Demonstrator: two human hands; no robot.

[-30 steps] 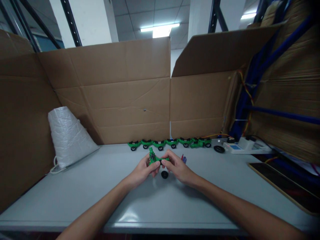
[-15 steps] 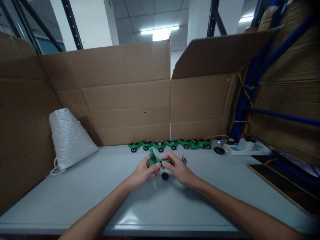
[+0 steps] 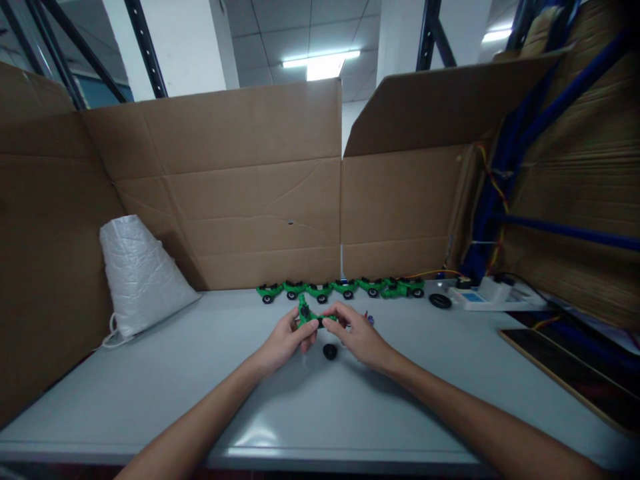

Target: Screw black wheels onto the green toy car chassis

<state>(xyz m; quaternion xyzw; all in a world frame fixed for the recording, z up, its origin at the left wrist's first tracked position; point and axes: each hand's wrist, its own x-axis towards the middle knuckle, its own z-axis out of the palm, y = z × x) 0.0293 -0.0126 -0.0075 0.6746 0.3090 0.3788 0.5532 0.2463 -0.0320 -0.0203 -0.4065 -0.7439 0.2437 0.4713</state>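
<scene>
Both of my hands hold a small green toy car body (image 3: 309, 316) just above the grey table (image 3: 150, 393), near its middle. My left hand (image 3: 286, 341) pinches the car's left end and my right hand (image 3: 356, 335) pinches its right end, fingers closed on it. A loose black wheel (image 3: 329, 351) lies on the table right below, between the hands. A small blue and red part (image 3: 369, 319) peeks out behind my right hand.
A row of several finished green toy cars (image 3: 340, 289) lines the back against cardboard walls (image 3: 250, 200). A white woven bag (image 3: 137, 273) stands at the left. A black round part (image 3: 441, 301), a white device (image 3: 483, 295) with wires and a dark board (image 3: 570, 373) lie at the right.
My hands and the green car body have barely shifted, staying together over the black wheel. The view has moved slightly.
</scene>
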